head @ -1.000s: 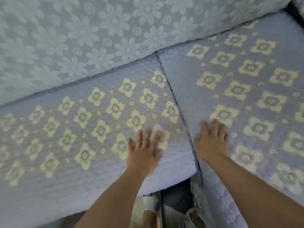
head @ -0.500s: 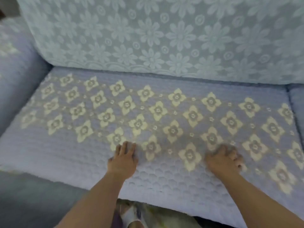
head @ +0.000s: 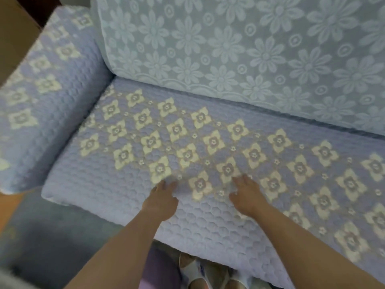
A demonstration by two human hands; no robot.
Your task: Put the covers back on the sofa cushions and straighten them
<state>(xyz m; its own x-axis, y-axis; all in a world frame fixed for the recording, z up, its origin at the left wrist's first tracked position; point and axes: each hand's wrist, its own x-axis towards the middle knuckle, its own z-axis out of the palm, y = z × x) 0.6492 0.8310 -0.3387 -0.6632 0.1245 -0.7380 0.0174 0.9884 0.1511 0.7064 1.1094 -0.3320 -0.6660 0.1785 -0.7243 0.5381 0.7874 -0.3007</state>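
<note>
Closest to us, a sandalled foot [head: 198, 274] shows on the floor just under the seat's front edge. Above it our two forearms reach forward onto the seat cushion [head: 116, 195]. Our left hand [head: 160, 202] lies palm down on its quilted cover, fingers [head: 164, 185] straight and close together, pressing flat. Our right hand [head: 246, 197] rests just beside it, also palm down, fingers loosely spread on the fabric; neither hand pinches anything.

The cushion is a long slab whose long axis runs from the armrest [head: 41, 97] at the left across to the right edge of view, its front edge facing us. Its lavender cover is puffed in small scale-like quilting, with rows of cream four-petalled flowers. The rounded armrest wears the same cloth. Farthest away, the backrest [head: 239, 49] carries pale blue lace with large daisy shapes and a scalloped hem.
</note>
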